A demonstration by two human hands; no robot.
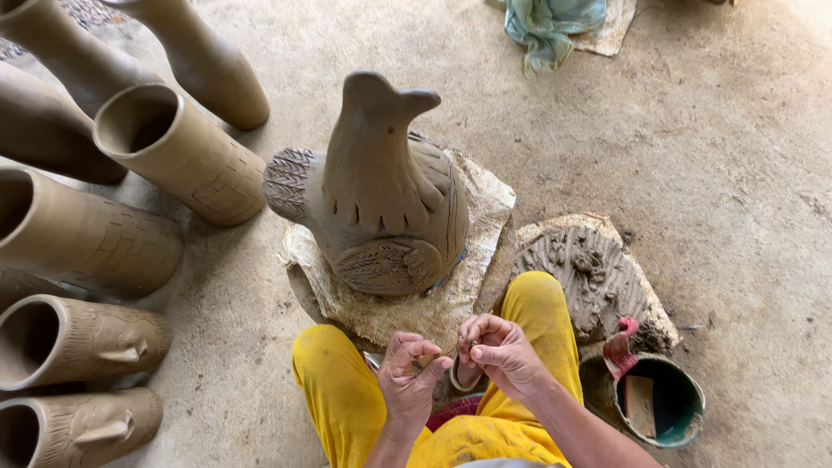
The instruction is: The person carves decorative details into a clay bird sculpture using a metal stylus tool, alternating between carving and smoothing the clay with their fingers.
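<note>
Your left hand (407, 374) and right hand (501, 351) pinch a thin stick (438, 354) between closed fingertips; bird (381, 195) stands shaped, wing and tail already scored.

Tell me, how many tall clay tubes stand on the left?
7 in view: two at the top, one at the left edge, one open-mouthed beside the clay bird, three stacked down the left. More may lie outside the picture.
</note>
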